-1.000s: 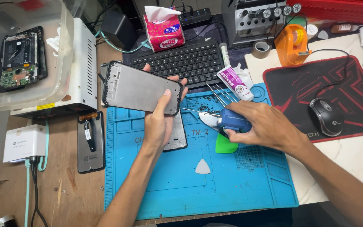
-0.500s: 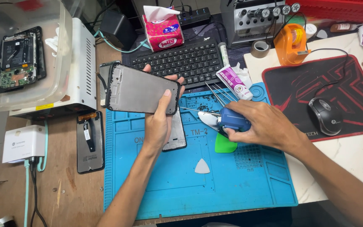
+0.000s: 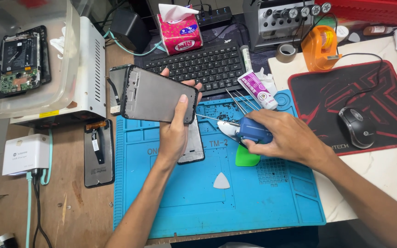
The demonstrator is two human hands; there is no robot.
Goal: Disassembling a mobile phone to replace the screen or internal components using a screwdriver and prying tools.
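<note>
My left hand [image 3: 176,131] grips a dark phone frame with a grey inner plate [image 3: 155,95] and holds it raised over the blue work mat [image 3: 171,202], its long side roughly level. My right hand [image 3: 286,136] is closed on a blue-handled scraper tool [image 3: 248,132] whose metal blade points left, toward the frame's lower right corner. The blade tip looks just short of the frame. A second flat phone panel [image 3: 193,146] lies on the mat under my left wrist. A green pick [image 3: 247,157] sits below the scraper and a white triangular pick [image 3: 221,181] lies lower on the mat.
A black keyboard [image 3: 207,64], a tissue pack [image 3: 178,28] and a glue tube [image 3: 257,88] lie behind the mat. Tweezers [image 3: 238,100] rest by the tube. A heater box [image 3: 86,73] with a clear tray stands left, a screen part [image 3: 99,152] below it. Mouse [image 3: 356,126] on pad right.
The phone frame in my left hand has tilted slightly and its right end dropped a little toward the scraper. My right hand stays in almost the same place.
</note>
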